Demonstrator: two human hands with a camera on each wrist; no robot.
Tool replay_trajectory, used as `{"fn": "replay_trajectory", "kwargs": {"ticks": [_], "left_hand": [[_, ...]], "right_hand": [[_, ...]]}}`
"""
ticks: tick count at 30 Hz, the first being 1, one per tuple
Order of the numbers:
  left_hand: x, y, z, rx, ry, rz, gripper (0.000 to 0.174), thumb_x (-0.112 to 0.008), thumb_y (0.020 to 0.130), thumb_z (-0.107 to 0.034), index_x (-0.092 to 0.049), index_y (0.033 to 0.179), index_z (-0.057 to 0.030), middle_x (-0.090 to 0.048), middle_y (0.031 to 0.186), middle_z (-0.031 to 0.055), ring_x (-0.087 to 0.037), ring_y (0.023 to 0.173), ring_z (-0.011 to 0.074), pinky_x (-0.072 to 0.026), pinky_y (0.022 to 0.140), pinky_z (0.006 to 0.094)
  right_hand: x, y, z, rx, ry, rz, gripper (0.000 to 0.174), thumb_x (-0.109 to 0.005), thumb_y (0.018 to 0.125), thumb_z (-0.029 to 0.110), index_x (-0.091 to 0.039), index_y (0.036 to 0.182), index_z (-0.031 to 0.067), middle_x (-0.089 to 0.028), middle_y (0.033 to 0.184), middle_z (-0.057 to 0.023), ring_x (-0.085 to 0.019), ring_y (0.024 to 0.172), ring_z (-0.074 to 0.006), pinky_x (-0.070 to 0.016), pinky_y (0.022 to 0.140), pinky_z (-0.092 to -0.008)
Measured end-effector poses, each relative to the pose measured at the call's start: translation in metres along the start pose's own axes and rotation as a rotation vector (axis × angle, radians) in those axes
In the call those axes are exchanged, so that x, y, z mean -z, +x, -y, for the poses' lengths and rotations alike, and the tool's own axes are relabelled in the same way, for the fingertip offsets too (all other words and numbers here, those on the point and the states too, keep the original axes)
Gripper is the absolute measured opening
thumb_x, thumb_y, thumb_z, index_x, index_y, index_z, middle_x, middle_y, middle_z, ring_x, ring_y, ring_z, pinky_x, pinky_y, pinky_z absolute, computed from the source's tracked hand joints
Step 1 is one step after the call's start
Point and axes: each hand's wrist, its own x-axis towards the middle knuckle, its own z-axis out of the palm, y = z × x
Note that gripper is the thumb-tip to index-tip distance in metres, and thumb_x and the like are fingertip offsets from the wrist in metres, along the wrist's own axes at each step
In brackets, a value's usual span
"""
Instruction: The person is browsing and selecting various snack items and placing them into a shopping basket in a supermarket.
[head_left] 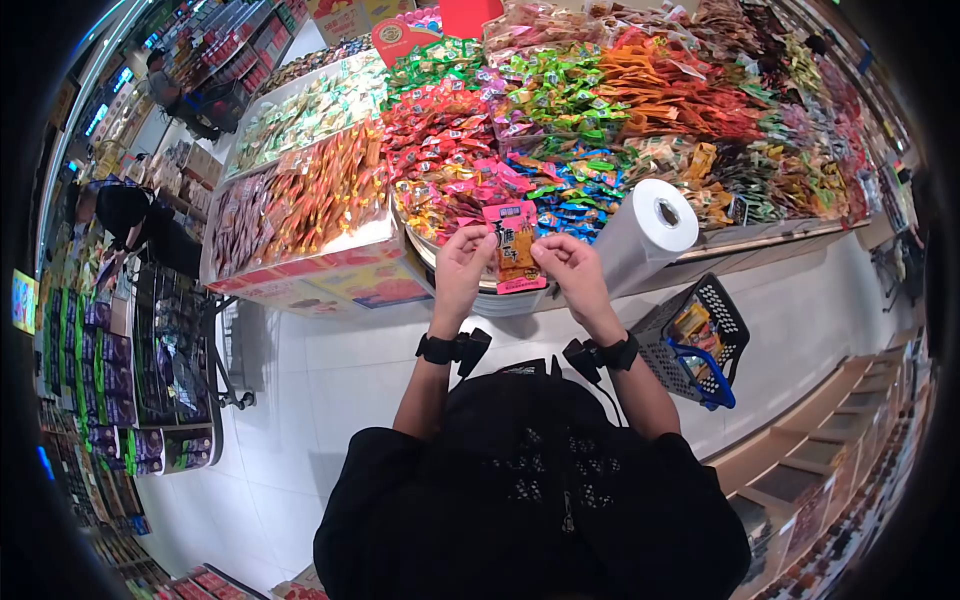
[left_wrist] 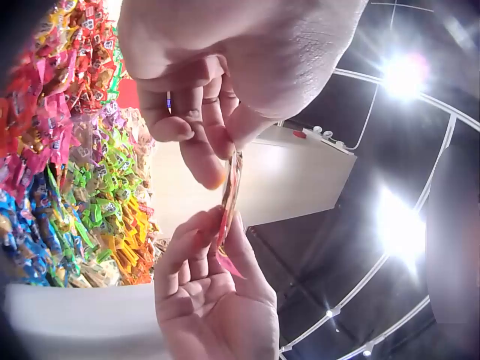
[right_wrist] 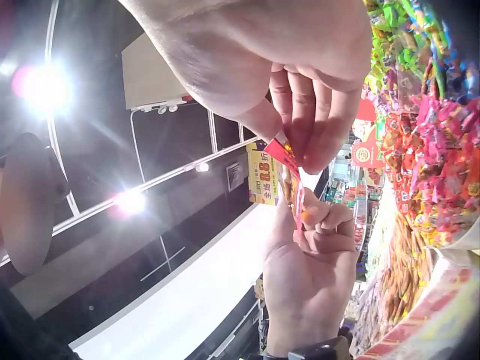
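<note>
A small pink snack packet [head_left: 516, 262] with dark lettering and an orange-brown picture is held upright in front of the heaped snacks. My left hand [head_left: 463, 272] pinches its left edge between thumb and fingers. On the opposite edge, the thumb and fingers of my right hand [head_left: 577, 275] pinch it too. Seen edge-on in the left wrist view, the packet [left_wrist: 231, 199] is thin, with my right hand [left_wrist: 217, 300] below it. The right wrist view shows the packet [right_wrist: 296, 180] between both hands, my left hand [right_wrist: 311, 281] lower down.
Heaps of wrapped snacks [head_left: 435, 130] fill the display counter ahead. A roll of clear plastic bags [head_left: 640, 235] stands at its front edge, right of my hands. A grey shopping basket [head_left: 655, 335] with a blue handle and packets inside is at right. People [head_left: 130, 215] stand at left.
</note>
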Motion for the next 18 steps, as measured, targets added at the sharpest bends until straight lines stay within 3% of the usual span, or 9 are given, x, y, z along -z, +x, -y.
{"fn": "replay_trajectory", "kwargs": {"ticks": [2,5,18], "left_hand": [[-0.006,-0.006,-0.007,-0.014,0.002,-0.039,0.017,-0.059,0.09,-0.011,-0.055,0.101,0.0008,-0.058,0.077,0.002,-0.051,0.055,0.0058,-0.0386,0.048,0.0185],[-0.007,-0.011,-0.003,-0.067,0.043,-0.082,0.019,-0.059,0.09,-0.012,-0.055,0.102,0.0018,-0.056,0.075,0.0017,-0.046,0.048,0.0048,-0.0335,0.043,0.0182],[-0.02,-0.021,-0.003,-0.062,0.038,-0.057,0.017,-0.058,0.09,-0.007,-0.055,0.103,0.0032,-0.057,0.076,0.0028,-0.044,0.049,0.0026,-0.0316,0.043,0.0182]], "right_hand": [[-0.002,-0.004,-0.003,0.017,0.006,-0.011,0.015,-0.062,0.088,0.013,-0.061,0.097,-0.0001,-0.062,0.083,-0.0008,-0.053,0.071,-0.0035,-0.0424,0.065,-0.0183],[-0.003,-0.008,-0.006,0.05,0.012,-0.018,0.015,-0.062,0.088,0.012,-0.062,0.095,-0.0018,-0.063,0.083,-0.0022,-0.055,0.072,-0.0039,-0.0441,0.066,-0.0184],[0.004,-0.025,-0.002,0.106,-0.028,-0.078,0.016,-0.064,0.087,0.011,-0.065,0.094,-0.0031,-0.065,0.084,-0.0039,-0.059,0.074,-0.005,-0.0473,0.067,-0.019]]}}
